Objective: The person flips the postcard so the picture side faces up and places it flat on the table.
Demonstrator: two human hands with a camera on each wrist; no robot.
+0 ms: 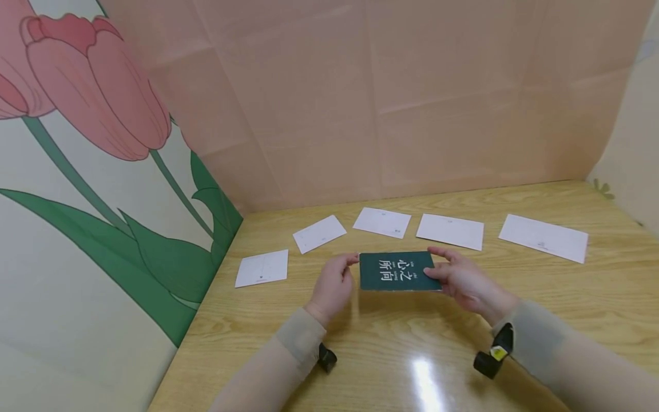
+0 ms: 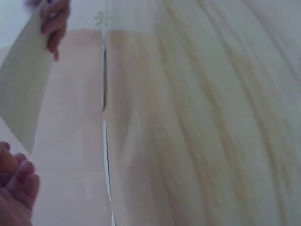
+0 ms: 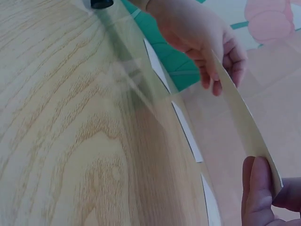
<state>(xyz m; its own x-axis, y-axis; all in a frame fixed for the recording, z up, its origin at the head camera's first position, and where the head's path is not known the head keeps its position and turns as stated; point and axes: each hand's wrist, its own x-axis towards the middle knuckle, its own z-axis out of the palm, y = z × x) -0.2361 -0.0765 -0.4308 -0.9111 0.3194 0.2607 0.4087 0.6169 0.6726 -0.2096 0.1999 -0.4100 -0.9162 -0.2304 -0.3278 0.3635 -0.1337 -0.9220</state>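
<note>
A dark green card (image 1: pixel 393 271) with white Chinese characters is held up over the table, roughly level with the hands. My right hand (image 1: pixel 465 281) pinches its right end, thumb on the green face and fingers behind. At the opposite end, my left hand (image 1: pixel 333 283) has its fingertips at the upper left corner, with the other fingers curled. Both wrist views show the card's plain cream underside (image 2: pixel 26 77). In the right wrist view, the left hand's fingers (image 3: pixel 235 59) lie about the card's far end.
Several white cards lie in an arc on the wooden table (image 1: pixel 247 343): one at left (image 1: pixel 262 267), others along the back, one at far right (image 1: pixel 543 237). A pink sheet (image 1: pixel 386 103) hangs behind. A tulip-printed panel (image 1: pixel 103 229) stands at left.
</note>
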